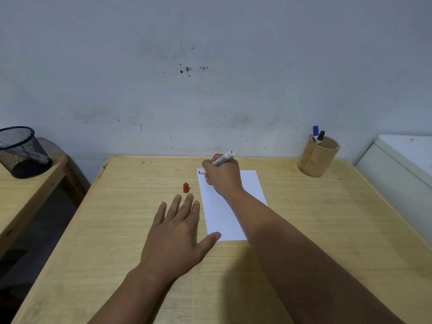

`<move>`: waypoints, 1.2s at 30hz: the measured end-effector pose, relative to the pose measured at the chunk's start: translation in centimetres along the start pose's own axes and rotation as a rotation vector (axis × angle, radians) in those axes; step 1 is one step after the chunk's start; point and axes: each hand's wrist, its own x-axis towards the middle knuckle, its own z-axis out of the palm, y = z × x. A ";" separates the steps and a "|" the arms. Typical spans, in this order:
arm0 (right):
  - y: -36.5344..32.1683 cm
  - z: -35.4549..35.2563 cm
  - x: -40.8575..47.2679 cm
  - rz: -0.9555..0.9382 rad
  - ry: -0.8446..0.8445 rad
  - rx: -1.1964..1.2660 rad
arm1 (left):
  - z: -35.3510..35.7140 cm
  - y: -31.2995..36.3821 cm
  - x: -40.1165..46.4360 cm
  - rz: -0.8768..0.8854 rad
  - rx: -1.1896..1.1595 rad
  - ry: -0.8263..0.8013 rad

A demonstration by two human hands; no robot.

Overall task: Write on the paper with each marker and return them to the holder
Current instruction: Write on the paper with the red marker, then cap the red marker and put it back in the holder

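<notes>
A white sheet of paper [247,190] lies on the wooden table [131,206]. My right hand [223,176] grips a white marker [222,160], its tip pressed to the paper's top left corner beside a short blue and red mark. The marker's red cap [185,187] stands upright on the table left of the paper. My left hand [177,230] rests flat with fingers spread, thumb touching the paper's lower left corner. A bamboo holder [318,157] at the back right holds a blue-capped marker [315,132] and a black-capped marker [320,136].
A black mesh bin [21,153] sits on a second wooden table at the left, with a gap between the tables. A white box-like unit [402,169] abuts the table's right edge. A grey wall runs behind.
</notes>
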 end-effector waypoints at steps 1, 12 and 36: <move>0.0 0.0 0.0 0.000 -0.001 0.009 | -0.1 0.0 0.1 0.000 -0.001 0.002; -2.8 -2.3 0.6 -0.075 -0.018 0.200 | -1.6 0.1 -0.1 -0.087 -0.408 0.237; -5.2 -10.5 -6.5 -0.297 -0.325 -0.269 | -10.8 1.4 8.0 -0.426 -1.404 0.228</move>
